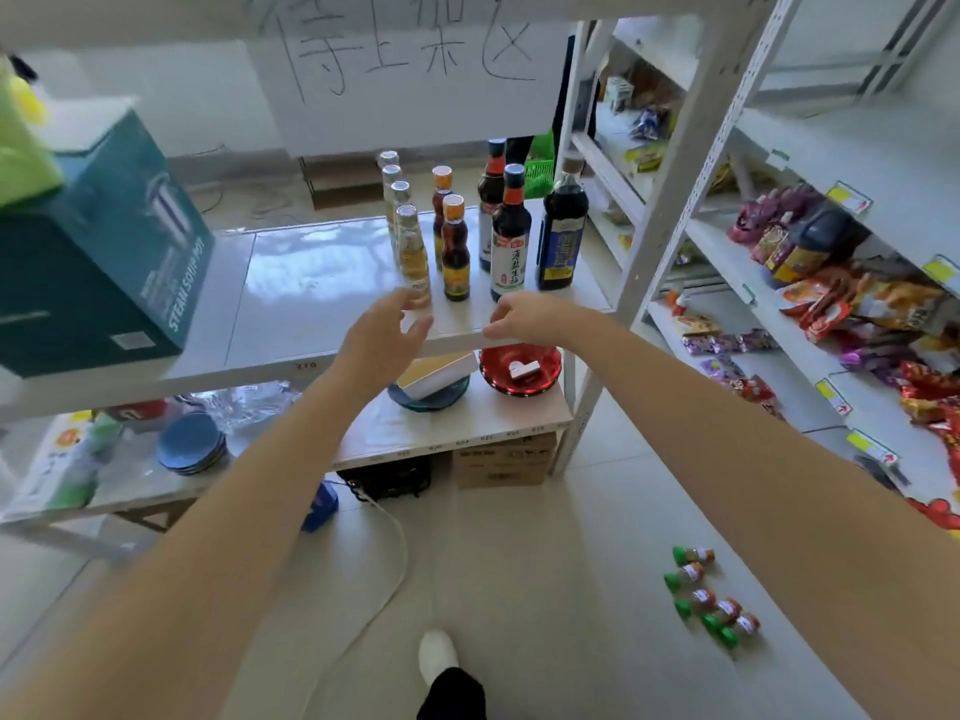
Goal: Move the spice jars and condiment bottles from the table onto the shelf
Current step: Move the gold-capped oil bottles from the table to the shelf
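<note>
Left-hand fingers (pixel 410 301): spread, holding nothing, tips at the base of the nearest clear silver-capped bottle of pale yellow liquid (pixel 414 252); contact cannot be confirmed. Right-hand fingers (pixel 500 309): loosely curled, empty, just in front of the dark sauce bottle with white label and red neck band (pixel 511 236). Left hand (pixel 382 343) and right hand (pixel 527 319) hover over the front edge of the white worktop (pixel 311 304), where all bottles stand upright in rows. The white metal shelf (pixel 675 189) stands to the right; small green-capped jars (pixel 709 600) lie on its lower board
</note>
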